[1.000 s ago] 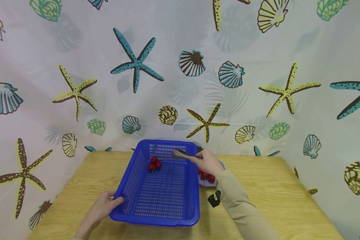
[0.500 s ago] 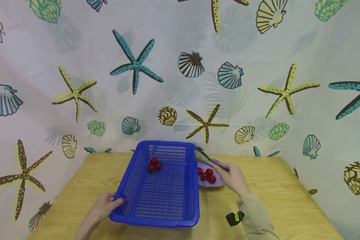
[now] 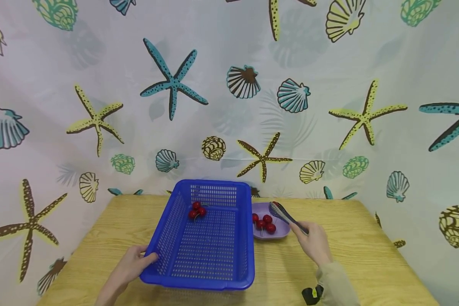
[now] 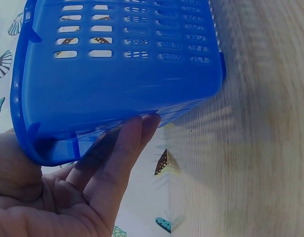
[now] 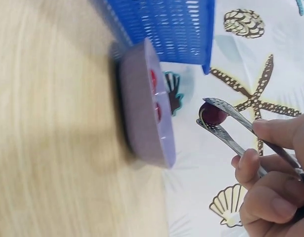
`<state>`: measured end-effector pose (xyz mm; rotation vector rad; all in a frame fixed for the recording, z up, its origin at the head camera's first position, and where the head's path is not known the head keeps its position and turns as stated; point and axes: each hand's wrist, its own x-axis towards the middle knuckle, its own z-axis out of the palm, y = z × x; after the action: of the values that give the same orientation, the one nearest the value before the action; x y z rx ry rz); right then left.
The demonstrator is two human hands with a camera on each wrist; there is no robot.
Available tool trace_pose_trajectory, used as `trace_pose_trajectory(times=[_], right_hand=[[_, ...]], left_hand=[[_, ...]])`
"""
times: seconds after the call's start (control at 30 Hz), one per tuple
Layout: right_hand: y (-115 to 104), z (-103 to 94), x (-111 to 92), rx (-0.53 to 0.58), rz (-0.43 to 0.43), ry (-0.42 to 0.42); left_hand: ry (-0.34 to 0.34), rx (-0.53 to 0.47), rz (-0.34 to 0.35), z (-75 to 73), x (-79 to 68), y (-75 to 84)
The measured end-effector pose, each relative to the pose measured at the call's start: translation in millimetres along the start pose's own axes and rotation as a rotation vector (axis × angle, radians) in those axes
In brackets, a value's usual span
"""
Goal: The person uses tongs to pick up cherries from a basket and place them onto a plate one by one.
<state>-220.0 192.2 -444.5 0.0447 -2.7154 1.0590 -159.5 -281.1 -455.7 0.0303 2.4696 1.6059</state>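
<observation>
My left hand [image 3: 131, 263] grips the near left corner of the blue plastic basket [image 3: 199, 282], thumb over the rim and fingers against the outer wall, as the left wrist view shows. Three red cherries [image 3: 196, 210] lie together in the basket's far left part. In my right hand [image 3: 314, 242] is a pair of metal tongs [image 3: 290, 219] with dark handles, pinched between thumb and fingers. Their perforated tips hold a dark red cherry [image 5: 214, 114], raised above the lilac dish [image 3: 282, 231]. Several more cherries [image 3: 261, 224] sit in that dish.
Close against the basket's right side stands the lilac dish, both on a light wood table [image 3: 352, 250]. A white curtain [image 3: 222, 114] printed with starfish and shells hangs behind and around the table.
My right hand has carried the tongs right and toward me, from over the basket to over the dish. A cherry now shows between their tips. The left hand and basket stay put.
</observation>
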Motion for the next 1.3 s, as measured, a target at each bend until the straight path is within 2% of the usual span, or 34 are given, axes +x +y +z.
trace_pose_trajectory(times=[0.2, 0.5, 1.0, 1.3], right_hand=[[13, 3.0, -3, -0.087, 0.001, 0.001], [15, 4.3, -3, -0.147, -0.002, 0.002], [15, 9.2, -2, -0.175, 0.014, -0.029], [14, 9.1, -2, -0.159, 0.03, -0.038]], left_hand=[[-0.019, -0.014, 0.003, -0.3, 0.0, -1.0], [-0.028, -0.032, 0.009, -0.5, 0.3, -2.3], [0.003, -0.008, -0.003, -0.2, 1.0, -2.1], [-0.01, -0.016, -0.003, -0.2, 0.9, -1.5]])
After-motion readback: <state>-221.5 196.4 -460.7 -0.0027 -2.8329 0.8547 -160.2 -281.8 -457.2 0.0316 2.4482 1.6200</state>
